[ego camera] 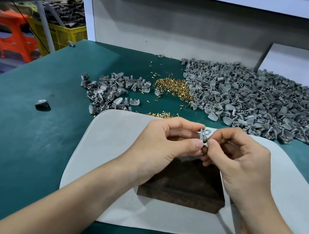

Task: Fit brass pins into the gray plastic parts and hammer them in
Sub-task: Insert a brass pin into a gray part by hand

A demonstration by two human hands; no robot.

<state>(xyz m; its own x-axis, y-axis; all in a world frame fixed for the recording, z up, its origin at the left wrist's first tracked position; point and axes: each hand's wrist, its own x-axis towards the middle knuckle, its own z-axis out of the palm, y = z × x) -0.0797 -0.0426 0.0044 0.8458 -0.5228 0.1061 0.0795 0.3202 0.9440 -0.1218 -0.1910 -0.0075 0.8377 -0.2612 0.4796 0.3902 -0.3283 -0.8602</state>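
My left hand (166, 139) pinches a small gray plastic part (204, 135) between thumb and forefinger, above the dark metal block (182, 188). My right hand (238, 156) pinches a brass pin (207, 140) against the side of that part. Loose brass pins (172, 88) lie heaped on the green table beyond. To the right spreads a large pile of gray parts (253, 100); a smaller pile of gray parts (111, 91) sits to the left. No hammer is in view.
A pale gray mat (108, 150) lies under the block on the green table (15, 135). One stray gray part (42, 103) sits at the left. A gray back panel (174, 23) closes the far side. An orange stool (11, 33) and yellow crate (61, 35) stand off-table at left.
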